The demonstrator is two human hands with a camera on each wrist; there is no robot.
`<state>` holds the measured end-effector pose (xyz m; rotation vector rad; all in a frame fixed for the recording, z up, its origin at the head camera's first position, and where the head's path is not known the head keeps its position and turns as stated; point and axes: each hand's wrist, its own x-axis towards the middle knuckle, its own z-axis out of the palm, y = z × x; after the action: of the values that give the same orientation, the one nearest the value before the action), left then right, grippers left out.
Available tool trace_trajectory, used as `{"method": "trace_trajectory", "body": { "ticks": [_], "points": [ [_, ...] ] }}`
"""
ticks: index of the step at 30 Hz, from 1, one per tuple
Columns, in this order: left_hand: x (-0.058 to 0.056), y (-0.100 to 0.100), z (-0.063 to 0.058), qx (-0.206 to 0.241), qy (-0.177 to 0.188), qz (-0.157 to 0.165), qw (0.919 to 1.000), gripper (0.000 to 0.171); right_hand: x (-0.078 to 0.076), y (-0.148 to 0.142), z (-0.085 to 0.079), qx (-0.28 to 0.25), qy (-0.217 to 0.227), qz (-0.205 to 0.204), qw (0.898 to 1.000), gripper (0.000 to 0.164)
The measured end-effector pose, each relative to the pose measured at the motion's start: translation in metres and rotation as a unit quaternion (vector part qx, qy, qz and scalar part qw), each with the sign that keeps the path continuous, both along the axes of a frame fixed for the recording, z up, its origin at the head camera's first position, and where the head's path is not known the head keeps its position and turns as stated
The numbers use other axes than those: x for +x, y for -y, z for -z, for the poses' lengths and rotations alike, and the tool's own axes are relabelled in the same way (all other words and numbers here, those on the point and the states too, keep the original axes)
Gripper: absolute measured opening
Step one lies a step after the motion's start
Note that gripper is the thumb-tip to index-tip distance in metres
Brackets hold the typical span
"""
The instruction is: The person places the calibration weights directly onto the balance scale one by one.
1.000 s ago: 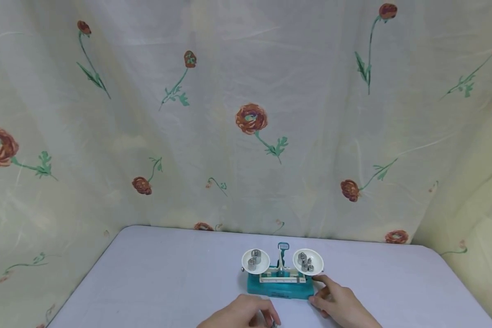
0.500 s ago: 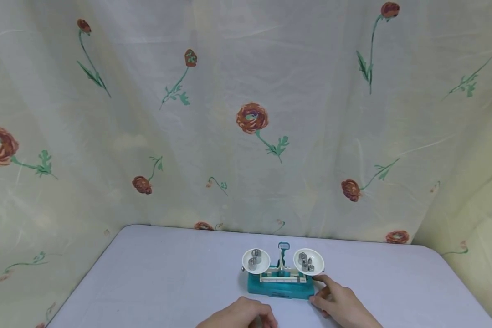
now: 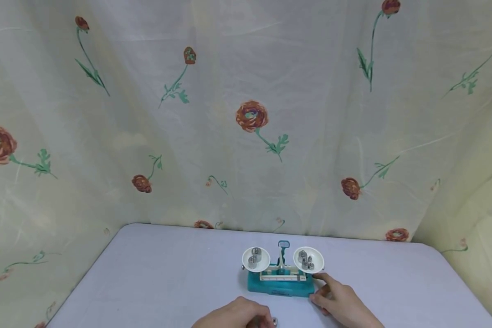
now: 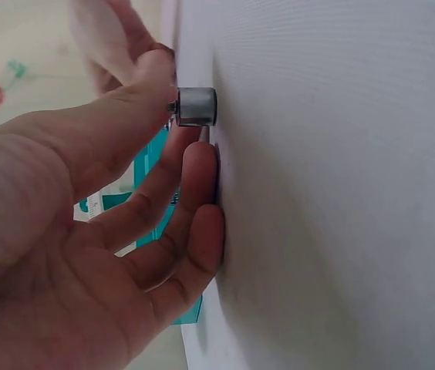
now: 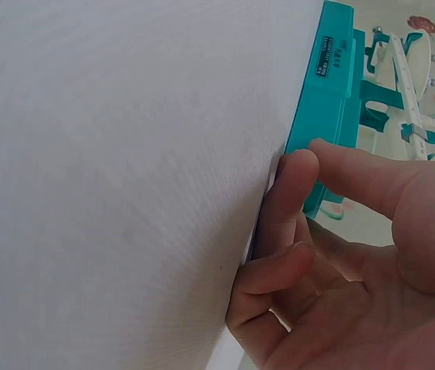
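A teal balance scale (image 3: 280, 288) with two white pans stands on the table. Two metal weights (image 3: 254, 258) sit in its left pan, and several smaller weights (image 3: 305, 260) in its right pan. In front of the scale is my left hand (image 3: 239, 314), its thumb and forefinger at the knob of a cylindrical metal weight (image 4: 196, 106), pinching it right at the tabletop. The other left fingers rest along the table. My right hand (image 3: 339, 300) grips the right end of the scale's base, thumb at the front corner, forefinger farther back.
A pale cloth-covered table (image 3: 168, 273) spreads out on both sides of the scale. Behind it and at the sides hangs a floral curtain (image 3: 311, 136). The scale's upright pointer (image 3: 283, 250) rises between the pans.
My left hand shifts slightly at the table; the weight at its fingertips, hidden half a second ago, shows again in the head view. The right hand stays on the scale.
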<state>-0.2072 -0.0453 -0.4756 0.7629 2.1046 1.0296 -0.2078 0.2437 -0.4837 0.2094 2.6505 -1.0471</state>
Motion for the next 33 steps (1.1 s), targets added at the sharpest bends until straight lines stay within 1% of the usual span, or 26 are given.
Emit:
{"method": "trace_trajectory", "body": {
  "ticks": [4,7,10,17,19,21,24,27,33],
  "points": [
    [-0.0005,0.0006,-0.0006,0.006,0.006,0.002,1.0,0.013,-0.0004,0.0005,-0.0007,-0.002,0.002,0.002,1.0,0.063],
    [-0.0008,0.0015,0.0002,0.016,-0.002,0.006,0.9998,0.011,-0.0008,0.0011,-0.0011,-0.004,0.005,0.004,1.0,0.064],
    [-0.0015,0.0019,0.0022,0.02,-0.006,0.004,0.9998,0.011,-0.0009,0.0013,-0.0018,-0.002,0.006,0.004,1.0,0.064],
    [-0.0037,0.001,0.0013,-0.011,0.007,-0.006,0.9999,0.009,-0.0005,0.0009,-0.0021,0.001,0.011,0.003,1.0,0.064],
    [-0.0043,0.0017,0.0009,-0.028,-0.001,0.0,0.9996,0.009,-0.0005,0.0006,-0.0019,0.002,0.013,0.002,1.0,0.065],
    [-0.0043,0.0027,0.0002,-0.03,-0.004,0.002,0.9996,0.009,-0.0005,0.0004,-0.0018,0.003,0.015,0.003,1.0,0.066],
    [-0.0034,0.0041,-0.001,-0.025,-0.011,0.007,0.9996,0.009,-0.0006,0.0001,-0.0016,0.005,0.016,0.002,1.0,0.067],
    [-0.0022,0.0048,-0.0025,-0.012,-0.009,0.007,0.9999,0.009,-0.0006,-0.0001,-0.0013,0.005,0.014,0.001,1.0,0.067],
    [-0.0055,0.0065,-0.0028,-0.023,-0.027,0.036,0.9987,0.007,-0.001,-0.0004,-0.0011,0.006,0.016,0.001,1.0,0.068]
  ]
}}
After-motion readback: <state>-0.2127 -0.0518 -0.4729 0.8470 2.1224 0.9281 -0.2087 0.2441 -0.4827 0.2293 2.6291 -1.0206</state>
